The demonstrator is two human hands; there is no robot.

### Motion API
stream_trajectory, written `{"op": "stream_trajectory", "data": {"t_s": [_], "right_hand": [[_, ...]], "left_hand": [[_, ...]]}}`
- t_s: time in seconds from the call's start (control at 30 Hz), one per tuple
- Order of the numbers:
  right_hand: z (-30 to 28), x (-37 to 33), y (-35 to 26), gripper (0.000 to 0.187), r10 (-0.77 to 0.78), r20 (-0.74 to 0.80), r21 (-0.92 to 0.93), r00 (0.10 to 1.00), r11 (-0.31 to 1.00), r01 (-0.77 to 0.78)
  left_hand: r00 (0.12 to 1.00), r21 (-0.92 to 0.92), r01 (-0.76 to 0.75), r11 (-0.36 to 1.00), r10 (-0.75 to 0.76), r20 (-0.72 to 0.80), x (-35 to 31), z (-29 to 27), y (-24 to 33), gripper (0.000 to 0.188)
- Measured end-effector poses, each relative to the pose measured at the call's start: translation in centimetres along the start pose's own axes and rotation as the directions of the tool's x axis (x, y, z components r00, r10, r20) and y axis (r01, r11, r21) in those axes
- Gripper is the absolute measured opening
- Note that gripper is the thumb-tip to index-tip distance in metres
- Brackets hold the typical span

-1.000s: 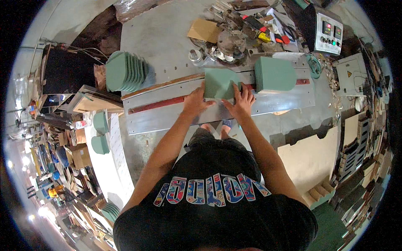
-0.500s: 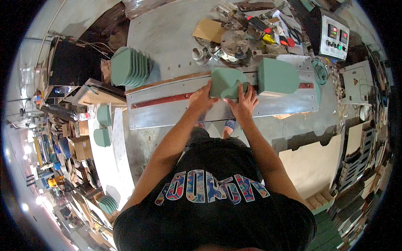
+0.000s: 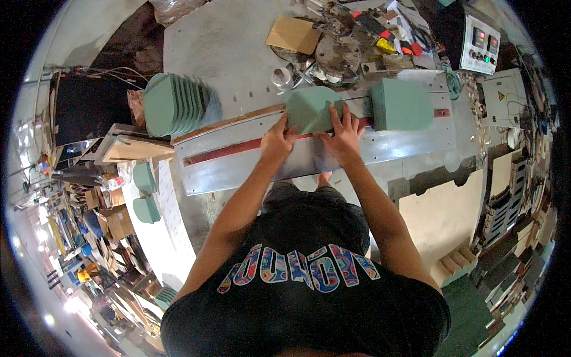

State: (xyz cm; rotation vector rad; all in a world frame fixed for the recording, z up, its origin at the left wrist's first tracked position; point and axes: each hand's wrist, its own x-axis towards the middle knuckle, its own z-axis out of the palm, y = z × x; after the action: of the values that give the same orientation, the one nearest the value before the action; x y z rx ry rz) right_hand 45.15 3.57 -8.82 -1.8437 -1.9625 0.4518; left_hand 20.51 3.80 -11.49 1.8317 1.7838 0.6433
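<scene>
A flat green foam piece (image 3: 310,107) with a rounded far end lies on a metal work plate (image 3: 250,163) over a long red strip (image 3: 226,152). My left hand (image 3: 278,138) presses on its near left corner. My right hand (image 3: 344,132) lies on its right side, fingers spread over the edge. A thicker green foam block (image 3: 401,104) sits on the plate just to the right. A stack of several rounded green foam slices (image 3: 172,106) stands on edge on the bench to the left.
Tools, a brown cardboard sheet (image 3: 294,34), a round metal disc (image 3: 338,55) and a small metal cup (image 3: 282,77) clutter the bench behind. A control box (image 3: 483,43) stands at far right. Two more green pieces (image 3: 144,193) lie on a white surface at left.
The green foam piece has slid away from me along the plate under both hands. The view has shifted a little; the block at right stays put.
</scene>
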Motion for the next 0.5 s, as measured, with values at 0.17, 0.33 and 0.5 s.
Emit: {"op": "stream_trajectory", "data": {"t_s": [0.17, 0.33, 0.5], "right_hand": [[1.8, 0.6, -2.8, 0.108, 0.002, -0.017, 0.008, 1.000, 1.000, -0.002], [2.6, 0.8, -4.9, 0.107, -0.010, 0.030, -0.003, 1.000, 1.000, 0.010], [3.7, 0.6, -6.9, 0.108, -0.025, 0.023, -0.012, 0.999, 1.000, 0.025]], "left_hand": [[0.988, 0.183, -0.058, 0.981, 0.083, -0.133, 5.6, -6.5, 0.1, 0.070], [0.963, 0.149, -0.242, 0.959, 0.218, 0.158, 10.1, -9.7, -4.3, 0.065], [0.952, 0.140, -0.208, 0.968, 0.167, 0.258, 10.3, -10.9, -6.7, 0.061]]}}
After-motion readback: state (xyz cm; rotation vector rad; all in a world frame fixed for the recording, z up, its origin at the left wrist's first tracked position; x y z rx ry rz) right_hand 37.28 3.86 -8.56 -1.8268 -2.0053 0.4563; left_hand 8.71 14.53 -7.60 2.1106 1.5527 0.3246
